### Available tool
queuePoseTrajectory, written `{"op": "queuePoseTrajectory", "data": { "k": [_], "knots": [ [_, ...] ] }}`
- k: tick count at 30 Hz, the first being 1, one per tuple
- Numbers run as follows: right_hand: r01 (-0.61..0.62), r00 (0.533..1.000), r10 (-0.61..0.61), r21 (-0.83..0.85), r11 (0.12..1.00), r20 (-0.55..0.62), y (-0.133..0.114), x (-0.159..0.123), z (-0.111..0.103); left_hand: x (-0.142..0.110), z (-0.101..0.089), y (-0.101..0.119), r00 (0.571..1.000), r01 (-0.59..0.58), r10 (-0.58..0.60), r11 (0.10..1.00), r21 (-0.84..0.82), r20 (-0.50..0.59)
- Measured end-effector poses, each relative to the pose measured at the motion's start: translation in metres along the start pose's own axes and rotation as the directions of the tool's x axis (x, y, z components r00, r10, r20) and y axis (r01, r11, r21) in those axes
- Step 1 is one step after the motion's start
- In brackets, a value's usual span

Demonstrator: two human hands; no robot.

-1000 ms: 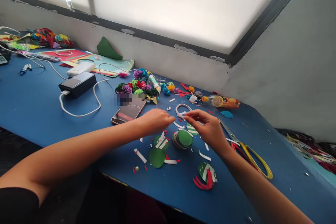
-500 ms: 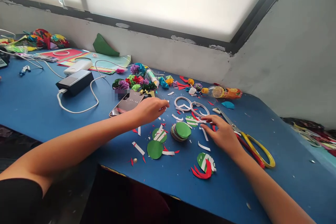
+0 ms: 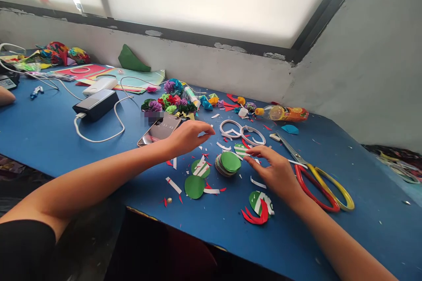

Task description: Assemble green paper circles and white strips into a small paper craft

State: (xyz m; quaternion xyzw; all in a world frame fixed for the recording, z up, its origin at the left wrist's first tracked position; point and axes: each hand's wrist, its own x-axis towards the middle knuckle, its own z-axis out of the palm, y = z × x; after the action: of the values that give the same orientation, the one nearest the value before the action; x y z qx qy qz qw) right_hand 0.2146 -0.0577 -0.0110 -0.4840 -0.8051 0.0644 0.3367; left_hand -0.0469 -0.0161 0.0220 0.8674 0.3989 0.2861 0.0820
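Note:
My left hand [image 3: 193, 135] hovers over the phone's right end, thumb and fingers apart, with nothing visible between them. My right hand [image 3: 273, 169] is above the table with its fingers loosely bent and apart. Its fingertips are by a green-and-white striped paper circle [image 3: 241, 149]; whether they touch it I cannot tell. Between the hands stands a stack of paper circles [image 3: 230, 162] with a green one on top. A plain green circle [image 3: 194, 187] overlaps a striped one [image 3: 200, 169] on the left. Another striped circle [image 3: 256, 200] lies near the front under red paper scraps [image 3: 260, 215].
Large scissors [image 3: 316, 175] with red and yellow handles lie right of my right hand. Two white rings [image 3: 231, 129], a bottle [image 3: 285, 113] and fabric flowers [image 3: 173, 96] are further back. A phone [image 3: 160, 129] and a cabled black box [image 3: 95, 105] are left. Another person's arm [image 3: 5, 96] shows at the left edge.
My left hand's fingers have parted from a closer pinch. My right hand has moved slightly nearer to the stack. A white strip now shows across the scissors. The view has shifted a little.

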Motion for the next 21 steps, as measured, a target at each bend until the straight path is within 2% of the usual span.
{"op": "queuePoseTrajectory", "data": {
  "k": [13, 21],
  "knots": [
    [-0.017, 1.000, 0.017, 0.013, 1.000, 0.018, -0.0048, 0.0003, -0.0013, -0.0001, -0.0024, -0.0006, 0.999, -0.039, 0.039, 0.999, -0.005, 0.023],
    [-0.031, 0.999, 0.030, 0.028, 0.999, 0.031, -0.0025, -0.0002, -0.0004, 0.0014, -0.0050, 0.0012, 0.995, -0.012, 0.008, 0.999, 0.038, 0.101]
  ]
}}
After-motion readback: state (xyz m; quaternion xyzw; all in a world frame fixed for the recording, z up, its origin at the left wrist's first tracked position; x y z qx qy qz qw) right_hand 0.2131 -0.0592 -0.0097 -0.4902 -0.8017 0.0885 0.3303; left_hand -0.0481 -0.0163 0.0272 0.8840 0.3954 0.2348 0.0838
